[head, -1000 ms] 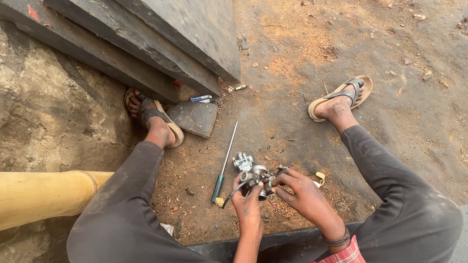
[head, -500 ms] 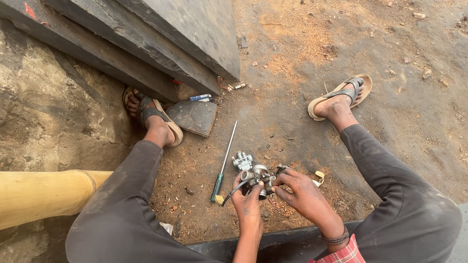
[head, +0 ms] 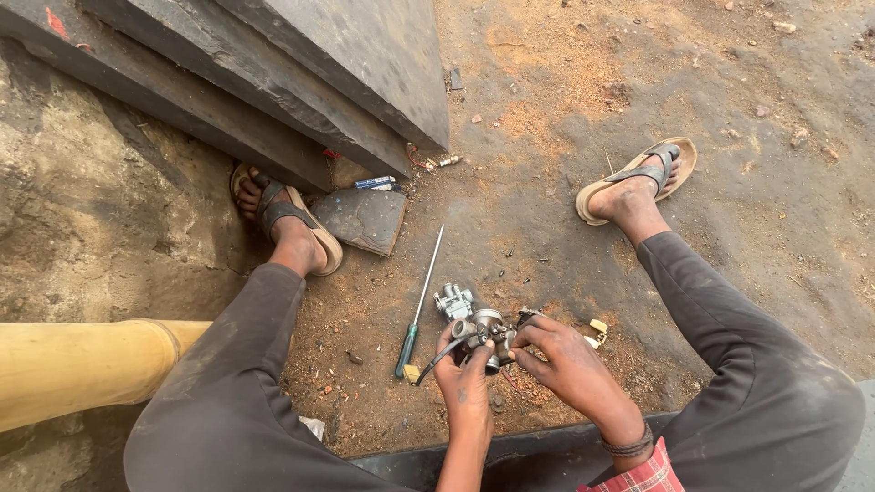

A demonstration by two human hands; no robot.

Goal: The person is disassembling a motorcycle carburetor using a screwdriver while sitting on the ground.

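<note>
I hold a small grey metal engine part, like a carburettor [head: 472, 321], low between my knees. My left hand [head: 463, 381] grips it from below, thumb and fingers wrapped round its body. My right hand [head: 567, 366] holds its right side, fingertips pinched on a small piece there. A thin dark cable curls from the part toward the ground. On the dirt just left of it lies a long screwdriver [head: 418, 308] with a green handle, tip pointing away from me.
Grey stone slabs [head: 301, 82] step across the upper left, with a flat stone piece [head: 363, 219] at their foot. A yellow pipe [head: 82, 369] lies at left. My sandalled feet [head: 290, 226] rest on sandy ground. A small pale part [head: 597, 330] lies by my right hand.
My hands and the metal part have barely shifted. The fingers of my right hand have moved slightly on the part.
</note>
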